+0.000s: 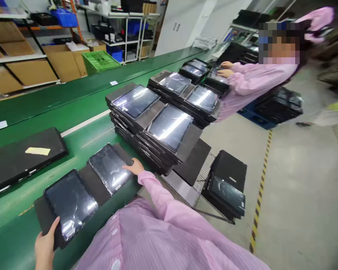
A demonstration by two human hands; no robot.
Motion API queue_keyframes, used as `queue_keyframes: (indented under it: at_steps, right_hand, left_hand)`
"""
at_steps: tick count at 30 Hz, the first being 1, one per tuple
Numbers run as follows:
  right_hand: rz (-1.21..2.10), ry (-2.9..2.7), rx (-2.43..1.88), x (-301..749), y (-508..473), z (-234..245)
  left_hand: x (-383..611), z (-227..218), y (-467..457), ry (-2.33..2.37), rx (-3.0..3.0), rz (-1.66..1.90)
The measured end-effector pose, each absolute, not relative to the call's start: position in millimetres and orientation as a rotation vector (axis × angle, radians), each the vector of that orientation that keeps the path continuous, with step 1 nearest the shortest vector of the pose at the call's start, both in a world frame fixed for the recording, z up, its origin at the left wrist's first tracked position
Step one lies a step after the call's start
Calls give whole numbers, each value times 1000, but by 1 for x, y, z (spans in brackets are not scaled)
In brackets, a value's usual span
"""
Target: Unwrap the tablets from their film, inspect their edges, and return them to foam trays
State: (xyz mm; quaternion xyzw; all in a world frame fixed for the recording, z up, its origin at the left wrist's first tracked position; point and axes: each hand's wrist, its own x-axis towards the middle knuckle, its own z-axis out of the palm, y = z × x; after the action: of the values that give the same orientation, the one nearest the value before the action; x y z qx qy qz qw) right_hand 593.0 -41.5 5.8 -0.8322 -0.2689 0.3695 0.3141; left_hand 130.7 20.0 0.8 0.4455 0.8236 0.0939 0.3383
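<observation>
A long black tray (92,182) lies on the green conveyor belt (81,140) and carries two dark glossy tablet screens (70,202) in plastic film. My left hand (45,245) grips the tray's near left edge, thumb on top. My right hand (134,166) holds the tray's right end, fingers curled over the edge beside the second screen (110,167). Just right of that hand rises a tall stack of similar trays (146,144) topped with two screens.
A flat black panel (22,155) with a yellow note lies on the belt's far side. Further stacks (183,93) follow along the belt, where a co-worker in pink (253,80) handles trays. More trays sit on a low wire cart (228,185). Shelving and boxes stand behind.
</observation>
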Motion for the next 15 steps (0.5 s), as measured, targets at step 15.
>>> queue_keyframes:
  at_steps: [15]
  right_hand:
    - [1343,-921,-1930,593,1,-23]
  left_hand:
    - [106,-6,13,2109,664,391]
